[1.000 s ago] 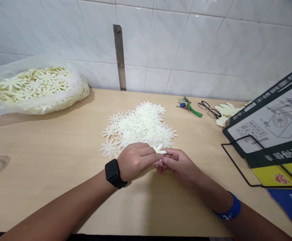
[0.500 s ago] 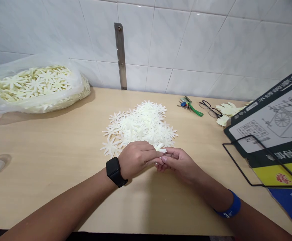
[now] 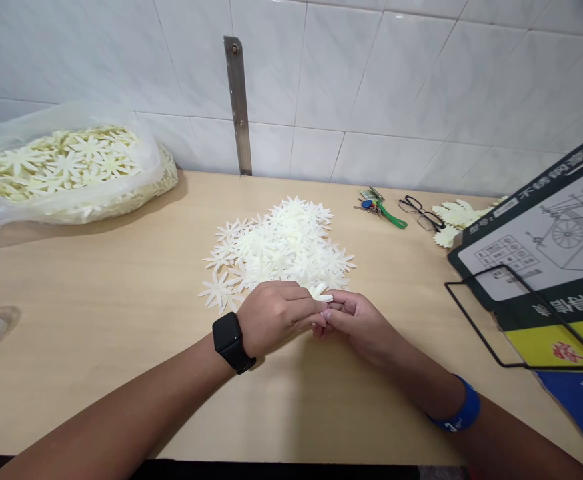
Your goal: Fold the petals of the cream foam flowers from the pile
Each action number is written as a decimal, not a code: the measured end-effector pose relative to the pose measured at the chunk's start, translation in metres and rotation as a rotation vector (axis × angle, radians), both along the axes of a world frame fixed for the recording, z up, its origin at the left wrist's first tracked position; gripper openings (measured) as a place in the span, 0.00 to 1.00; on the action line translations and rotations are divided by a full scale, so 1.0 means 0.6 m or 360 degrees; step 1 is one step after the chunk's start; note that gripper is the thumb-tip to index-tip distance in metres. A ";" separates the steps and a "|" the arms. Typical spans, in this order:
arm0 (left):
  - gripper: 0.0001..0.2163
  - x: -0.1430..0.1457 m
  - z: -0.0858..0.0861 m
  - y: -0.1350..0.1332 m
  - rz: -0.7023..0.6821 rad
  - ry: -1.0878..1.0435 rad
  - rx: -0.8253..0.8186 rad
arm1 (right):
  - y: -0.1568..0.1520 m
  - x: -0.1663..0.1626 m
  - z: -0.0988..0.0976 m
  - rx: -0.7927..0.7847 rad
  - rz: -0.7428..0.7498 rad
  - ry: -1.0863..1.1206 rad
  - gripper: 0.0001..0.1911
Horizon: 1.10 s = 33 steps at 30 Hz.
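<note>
A loose heap of white flower-shaped cutouts (image 3: 284, 247) lies in the middle of the wooden table (image 3: 121, 300). Just in front of the heap my left hand (image 3: 274, 317), with a black watch on its wrist, and my right hand (image 3: 356, 323), with a blue band on its wrist, meet fingertip to fingertip. Both pinch one white flower cutout (image 3: 320, 293), whose petals stick out above the fingers. The rest of that cutout is hidden between the hands.
A clear plastic bag (image 3: 66, 167) full of cream flower cutouts sits at the back left. Keys with a green tag (image 3: 379, 208), black glasses (image 3: 421, 213) and a few more cutouts (image 3: 454, 219) lie at the back right. Printed boards in a black wire stand (image 3: 536, 280) fill the right side.
The hands stay together on the same cutout, with only slight finger shifts. The camera has tilted a little, so the scene sits slightly lower and nearer.
</note>
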<state>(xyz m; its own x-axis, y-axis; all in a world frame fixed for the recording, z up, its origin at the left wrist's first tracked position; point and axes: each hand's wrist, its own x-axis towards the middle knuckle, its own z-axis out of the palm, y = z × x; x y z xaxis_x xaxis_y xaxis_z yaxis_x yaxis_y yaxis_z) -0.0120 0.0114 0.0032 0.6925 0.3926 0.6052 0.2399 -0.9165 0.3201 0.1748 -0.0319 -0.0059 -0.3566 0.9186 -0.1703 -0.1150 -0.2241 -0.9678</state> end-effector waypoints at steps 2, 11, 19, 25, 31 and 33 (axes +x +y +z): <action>0.11 0.000 0.001 0.000 0.0010 -0.0006 -0.0033 | 0.001 0.000 0.001 0.0001 0.0005 0.0008 0.10; 0.10 0.004 -0.012 0.000 0.0122 0.0006 -0.0016 | 0.003 -0.003 -0.001 -0.0053 -0.0134 -0.0078 0.06; 0.07 0.007 0.008 0.003 0.0361 -0.0481 -0.0911 | 0.006 0.006 -0.004 0.0001 -0.0168 -0.0075 0.09; 0.09 0.001 0.013 0.023 0.0646 -0.1003 -0.1588 | 0.009 0.007 -0.004 0.0036 -0.0185 -0.0087 0.11; 0.08 -0.021 0.021 0.039 0.0782 -0.1038 -0.0962 | 0.007 0.010 -0.002 0.0078 -0.0206 -0.0116 0.12; 0.07 -0.032 0.022 0.045 0.0833 -0.0884 -0.0409 | 0.007 0.011 -0.001 0.0095 -0.0224 -0.0140 0.12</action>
